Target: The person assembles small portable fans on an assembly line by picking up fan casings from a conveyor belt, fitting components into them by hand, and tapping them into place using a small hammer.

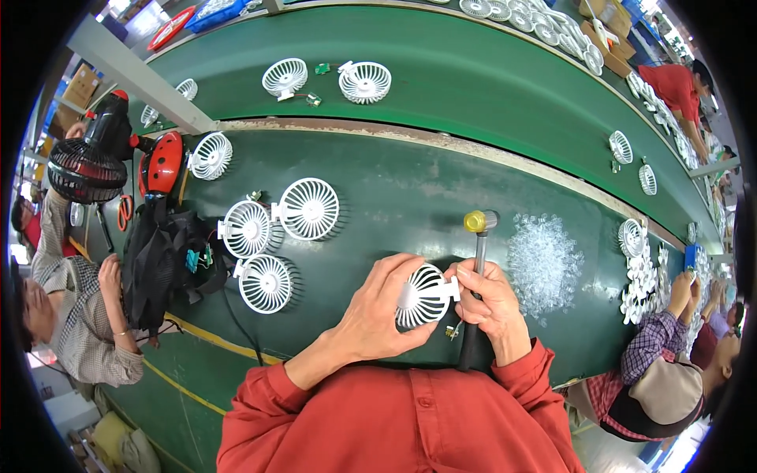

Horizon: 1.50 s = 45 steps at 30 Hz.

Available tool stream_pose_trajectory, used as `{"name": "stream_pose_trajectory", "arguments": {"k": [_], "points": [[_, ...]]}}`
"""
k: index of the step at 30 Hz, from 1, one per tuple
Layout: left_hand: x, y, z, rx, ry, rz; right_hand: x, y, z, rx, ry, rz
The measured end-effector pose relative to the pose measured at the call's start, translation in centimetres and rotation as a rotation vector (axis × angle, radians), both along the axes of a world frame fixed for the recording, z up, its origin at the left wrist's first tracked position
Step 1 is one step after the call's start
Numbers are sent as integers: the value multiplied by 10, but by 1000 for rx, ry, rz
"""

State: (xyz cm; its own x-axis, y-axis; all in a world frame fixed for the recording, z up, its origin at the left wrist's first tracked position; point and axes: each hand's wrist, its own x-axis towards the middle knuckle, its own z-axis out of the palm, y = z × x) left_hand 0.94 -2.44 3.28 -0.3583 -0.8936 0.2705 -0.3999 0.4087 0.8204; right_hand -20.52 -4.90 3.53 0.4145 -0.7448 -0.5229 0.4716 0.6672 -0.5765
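Note:
My left hand (376, 311) is closed round a white round fan housing (426, 296), its slatted side turned to the right. My right hand (493, 303) grips a small mallet (480, 243) with a yellow face and dark handle, its head pointing away from me. The right thumb and fingertips are also at the housing's square tab. A small green circuit board (452, 332) hangs below the housing. To the right of the mallet lies a spread pile of small clear plastic pieces (544, 264). More white fan housings (310, 209) rest on the green table to the left.
A green conveyor belt (473, 87) beyond the table carries several housings with boards. At left are a black bag (154, 268), a red spotted case (164, 164), a black desk fan (87, 169) and a person in a checked shirt. White parts (643, 284) and co-workers are at right.

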Motion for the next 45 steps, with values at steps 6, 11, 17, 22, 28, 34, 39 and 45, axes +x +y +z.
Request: {"name": "stream_pose_trajectory", "arguments": {"k": [6, 11, 17, 22, 28, 34, 39, 45], "points": [[4, 5, -6, 26, -4, 92, 5, 7, 10, -104, 188, 29], [-14, 6, -6, 27, 53, 114, -10, 21, -7, -242, 558, -124], [-21, 4, -13, -44, 42, 185, -9, 12, -16, -152, 621, -115], [-21, 1, -11, -31, -150, 198, -6, 6, -12, -26, 503, -90], [-5, -20, 11, 435, -46, 72, 0, 7, -2, -43, 421, -222], [-13, -78, 67, 310, -298, -136, -6, 9, 18, -318, 519, -386], [-63, -160, 61, -388, -267, 94, -13, 9, 27, -524, 815, -597], [-71, -234, 17, -674, -488, 114, -14, 20, 22, -633, 808, -659]]}}
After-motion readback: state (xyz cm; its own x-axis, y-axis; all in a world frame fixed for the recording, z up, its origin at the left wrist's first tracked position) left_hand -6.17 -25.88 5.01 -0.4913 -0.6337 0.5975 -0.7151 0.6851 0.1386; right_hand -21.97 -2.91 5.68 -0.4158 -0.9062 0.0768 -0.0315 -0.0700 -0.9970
